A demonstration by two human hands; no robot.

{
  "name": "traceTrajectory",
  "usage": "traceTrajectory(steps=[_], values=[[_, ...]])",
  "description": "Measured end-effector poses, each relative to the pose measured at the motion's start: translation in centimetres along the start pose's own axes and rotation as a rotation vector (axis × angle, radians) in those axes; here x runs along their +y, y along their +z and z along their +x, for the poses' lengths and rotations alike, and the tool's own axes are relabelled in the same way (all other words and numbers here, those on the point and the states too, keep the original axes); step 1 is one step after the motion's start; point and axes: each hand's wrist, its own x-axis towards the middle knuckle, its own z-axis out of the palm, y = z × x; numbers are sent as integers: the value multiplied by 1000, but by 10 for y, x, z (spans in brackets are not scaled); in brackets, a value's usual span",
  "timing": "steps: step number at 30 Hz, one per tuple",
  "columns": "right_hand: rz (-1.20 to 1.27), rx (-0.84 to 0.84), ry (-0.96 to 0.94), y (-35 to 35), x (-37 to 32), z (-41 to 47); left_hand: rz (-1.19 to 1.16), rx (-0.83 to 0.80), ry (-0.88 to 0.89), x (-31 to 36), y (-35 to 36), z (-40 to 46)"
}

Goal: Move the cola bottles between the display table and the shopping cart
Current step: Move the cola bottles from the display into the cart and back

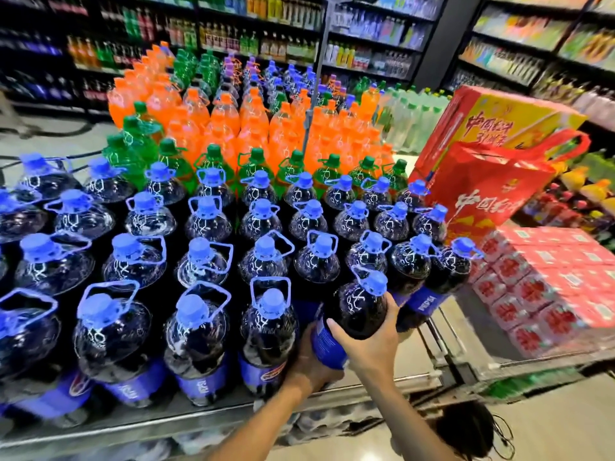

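1. Head view: the left hand (311, 359) grips the lower body of a cola bottle (357, 311), fingers curled round its blue label from the 7 o'clock side.
2. The right hand (372, 341) wraps the same bottle higher up, thumb on the near side of the dark shoulder and fingers round the far side.
3. That bottle leans, its blue cap (376, 281) tipped toward 1 o'clock, at the front right corner of the display table (149, 424); whether its base touches the tabletop is hidden by the hands.
4. At 9 o'clock from it stand the other cola bottles (199, 261), upright in close rows, each with a blue cap and carry loop.
5. Beyond them, toward 12 o'clock, a row of green bottles (253, 164) stands, and behind that a block of orange bottles (233, 118).
6. At 3 o'clock a stack of red cartons (549, 284) sits just beside the table.
7. At 1 o'clock a red bag (489, 191) stands in front of a red and yellow box (499, 118).
8. Drink shelves (366, 44) line the back wall, blurred.
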Motion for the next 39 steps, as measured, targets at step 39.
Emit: traceTrajectory(steps=[39], values=[[-55, -372, -44, -22, -3, -16, 126, 244, 171, -2, 13, -53]])
